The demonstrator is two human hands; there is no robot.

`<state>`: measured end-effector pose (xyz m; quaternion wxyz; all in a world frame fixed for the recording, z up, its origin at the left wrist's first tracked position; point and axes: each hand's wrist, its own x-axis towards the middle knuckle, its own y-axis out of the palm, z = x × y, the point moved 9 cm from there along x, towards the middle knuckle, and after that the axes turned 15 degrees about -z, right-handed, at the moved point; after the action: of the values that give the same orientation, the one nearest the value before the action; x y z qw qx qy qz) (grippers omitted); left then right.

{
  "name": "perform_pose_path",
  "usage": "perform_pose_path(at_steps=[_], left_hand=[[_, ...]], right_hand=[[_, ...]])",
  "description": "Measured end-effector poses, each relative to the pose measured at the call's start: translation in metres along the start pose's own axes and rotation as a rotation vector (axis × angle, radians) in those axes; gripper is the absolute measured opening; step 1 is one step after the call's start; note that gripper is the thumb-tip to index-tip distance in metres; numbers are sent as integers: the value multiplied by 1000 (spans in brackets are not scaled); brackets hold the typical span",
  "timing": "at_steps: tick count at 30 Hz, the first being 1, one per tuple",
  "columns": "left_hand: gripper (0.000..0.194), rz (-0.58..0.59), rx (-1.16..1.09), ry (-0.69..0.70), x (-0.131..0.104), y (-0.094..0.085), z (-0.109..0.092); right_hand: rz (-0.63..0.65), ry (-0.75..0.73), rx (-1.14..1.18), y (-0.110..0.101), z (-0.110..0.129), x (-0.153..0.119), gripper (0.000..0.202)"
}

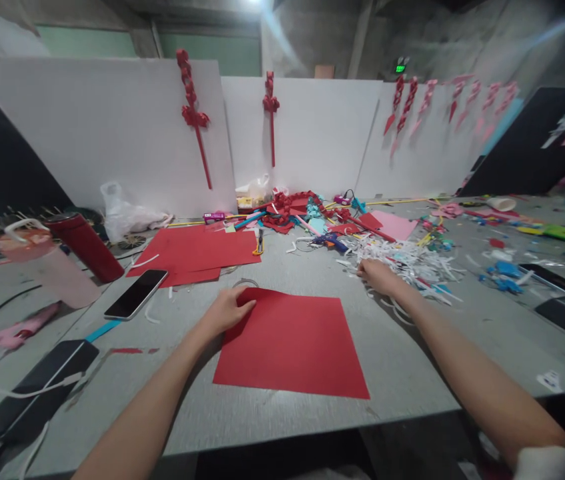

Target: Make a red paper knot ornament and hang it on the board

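Observation:
A square red paper sheet (295,347) lies on the grey table before me, its far left corner slightly raised. My left hand (226,312) is closed on that corner, thumb on top and the other fingers at the edge. Just behind it, a thin ring-shaped item (246,283) partly shows. At the near left edge of a pile of white paper strips (405,263), my right hand (375,275) has its fingers pinched together. What they hold, if anything, is hidden.
More red sheets (202,250) lie beyond my left hand, with a yellow utility knife (259,243) at their edge. To the left are a phone (136,295), a red flask (87,247), a pale bottle (52,267) and a pink glue gun (15,328). Red ornaments (271,107) hang on white boards.

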<state>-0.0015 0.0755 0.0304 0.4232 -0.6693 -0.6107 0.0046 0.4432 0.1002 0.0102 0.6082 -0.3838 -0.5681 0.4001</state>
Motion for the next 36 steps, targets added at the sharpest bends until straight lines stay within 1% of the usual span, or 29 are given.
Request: perform_pose_path(at_steps=[2,3,4,5,6,8,10,12,13,14,15,16,17,18,19,20,21,23,24,25,26,27,28,30,31,32,34,35,36], left_hand=[[20,27,18,12,-1,2,0],[20,45,27,19,-1,4,0],[20,51,31,25,-1,5,0],[20,55,31,33,-1,6,0],[20,57,28,40,-1,6,0],[20,60,25,45,0,7,1],[19,65,34,40,0,8,3],[20,67,74,32,-1,7,5],[23,55,118,33,-1,5,6],[27,25,177,34,0,1,7],[30,-26,243,36,0,-5,6],[33,-95,301,41,0,-12,4],[33,-170,339,56,0,-19,0],[32,-234,349,85,-1,-23,-7],[33,-276,331,124,-4,-24,-16],[38,-283,292,181,-7,-21,-27],[45,-253,246,240,-11,-13,-39],[58,-102,167,327,-20,12,-57],[63,8,149,366,-27,28,-64],[66,140,142,411,-34,45,-69],[64,247,149,443,-41,58,-71],[60,324,165,459,-46,68,-71],[56,372,184,466,-48,74,-69],[53,401,209,461,-49,79,-63],[53,400,214,459,-48,80,-61],[54,400,214,459,-47,80,-59],[54,396,209,463,-46,79,-58],[54,392,206,464,-46,78,-58],[53,386,202,464,-46,78,-58]], right_hand=[[-22,-5,18,-3,4,-1,21],[-65,-10,37,-9,7,-1,24],[-143,-20,69,-19,10,0,25],[-256,-36,116,-35,15,2,26],[-400,-51,176,-55,18,3,26],[-726,-62,301,-103,22,-1,26],[-998,-4,374,-149,20,-8,30],[-1196,64,418,-188,22,-19,33],[-1262,89,464,-203,25,-25,33],[-1302,99,529,-213,32,-32,32],[-1324,96,608,-220,41,-39,30],[-1325,82,695,-222,52,-48,28],[-1283,66,797,-218,66,-55,24],[-1210,52,906,-209,81,-63,22],[-1110,32,1002,-196,100,-70,21],[-992,27,1080,-179,118,-77,21],[-831,31,1135,-158,137,-83,22],[-490,50,1150,-114,171,-94,22],[-340,30,1106,-95,183,-99,23],[-221,-3,1042,-80,191,-103,25],[-133,-37,961,-70,191,-105,28],[-85,-66,869,-64,184,-103,30],[-77,-79,768,-61,169,-98,32],[-167,-93,552,-68,122,-79,36],[-208,-87,434,-70,93,-68,41],[-240,-47,319,-69,61,-57,47],[-287,90,119,-63,-6,-40,57],[-285,151,34,-56,-36,-35,61],[-241,185,-23,-44,-60,-33,62]])
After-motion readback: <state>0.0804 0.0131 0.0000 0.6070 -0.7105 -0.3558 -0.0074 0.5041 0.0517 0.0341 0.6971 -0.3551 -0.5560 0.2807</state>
